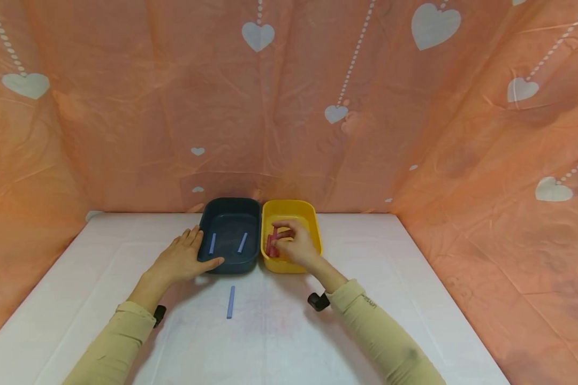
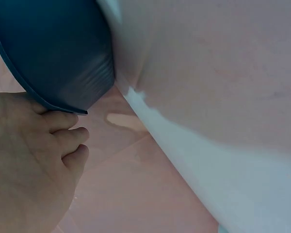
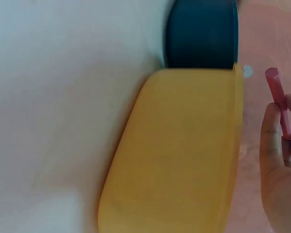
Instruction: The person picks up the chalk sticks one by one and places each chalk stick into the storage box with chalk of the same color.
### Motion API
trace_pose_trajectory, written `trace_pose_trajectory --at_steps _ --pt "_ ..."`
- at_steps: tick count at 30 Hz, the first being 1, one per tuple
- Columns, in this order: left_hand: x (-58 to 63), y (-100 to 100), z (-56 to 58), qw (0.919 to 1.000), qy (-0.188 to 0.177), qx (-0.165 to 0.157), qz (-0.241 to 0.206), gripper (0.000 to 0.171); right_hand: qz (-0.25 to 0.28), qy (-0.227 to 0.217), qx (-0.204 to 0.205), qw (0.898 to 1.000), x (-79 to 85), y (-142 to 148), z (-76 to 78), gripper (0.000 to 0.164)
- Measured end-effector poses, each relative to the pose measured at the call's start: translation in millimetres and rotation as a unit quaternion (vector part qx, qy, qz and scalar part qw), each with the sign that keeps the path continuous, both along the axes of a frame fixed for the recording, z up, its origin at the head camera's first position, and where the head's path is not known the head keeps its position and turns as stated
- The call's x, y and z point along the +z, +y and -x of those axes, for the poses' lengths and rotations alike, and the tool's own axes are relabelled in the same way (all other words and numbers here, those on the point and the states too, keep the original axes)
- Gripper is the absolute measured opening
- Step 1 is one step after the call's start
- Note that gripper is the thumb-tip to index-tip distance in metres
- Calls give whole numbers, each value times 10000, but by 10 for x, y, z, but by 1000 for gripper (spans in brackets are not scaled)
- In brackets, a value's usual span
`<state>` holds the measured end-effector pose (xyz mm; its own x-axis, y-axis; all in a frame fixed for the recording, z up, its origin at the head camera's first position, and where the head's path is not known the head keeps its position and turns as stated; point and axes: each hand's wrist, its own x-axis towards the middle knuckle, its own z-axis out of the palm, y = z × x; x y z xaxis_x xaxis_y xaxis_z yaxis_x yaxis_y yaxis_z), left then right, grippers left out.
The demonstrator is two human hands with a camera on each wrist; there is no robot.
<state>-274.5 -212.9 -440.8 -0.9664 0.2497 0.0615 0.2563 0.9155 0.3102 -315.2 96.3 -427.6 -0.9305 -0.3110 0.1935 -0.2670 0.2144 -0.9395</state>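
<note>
My right hand (image 1: 296, 247) pinches a pink chalk stick (image 3: 277, 90) between thumb and fingers, over the yellow bin (image 1: 316, 227). Inside that bin, close below the fingers, lies more pink chalk (image 1: 268, 245). My left hand (image 1: 180, 259) rests with extended fingers at the left side of the dark blue bin (image 1: 231, 207), its thumb along the front rim. In the left wrist view the fingers (image 2: 70, 141) lie right at the rim. Two blue chalk sticks (image 1: 212, 244) lie apart on the dark bin's floor.
Another blue chalk stick (image 1: 230, 302) lies on the white table (image 1: 265, 347) in front of the dark bin. Both bins stand side by side near the back edge. An orange curtain with hearts (image 1: 289, 133) hangs behind and at both sides.
</note>
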Motion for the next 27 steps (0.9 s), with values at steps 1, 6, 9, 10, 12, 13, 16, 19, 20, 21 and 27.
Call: trace_pose_trajectory --at_steps 1,6,9,10,12,13,16,19,20,21,27 --pt "1 2 1 10000 2 0 5 114 5 32 -26 10000 -6 15 23 43" --pt "10 10 1 10000 -5 -11 -6 113 -5 37 -185 9998 -52 85 148 42" --pt "9 10 1 10000 -19 -5 6 114 -146 -41 -284 9995 -72 131 220 43" --pt "9 12 2 10000 -31 0 8 114 -225 -58 -314 9992 -76 146 240 44" --pt "9 13 1 10000 -46 9 14 114 -390 -62 -350 9986 -77 171 271 45" --pt "8 13 1 10000 -54 13 16 114 -504 -79 -381 9980 -80 180 289 45" --pt "10 13 0 10000 -65 16 17 114 -840 -134 -441 9954 -77 197 331 46" --pt "12 13 3 10000 -73 28 21 114 -1138 -203 -465 9922 -69 200 369 44" --pt "12 13 5 10000 -73 34 23 114 -1218 -201 -460 9913 -68 199 383 44" --pt "12 12 7 10000 -75 38 30 115 -1283 -209 -461 9904 -65 197 393 43" --pt "18 9 9 10000 -53 38 57 114 -1495 -380 -442 9870 -72 177 452 40"
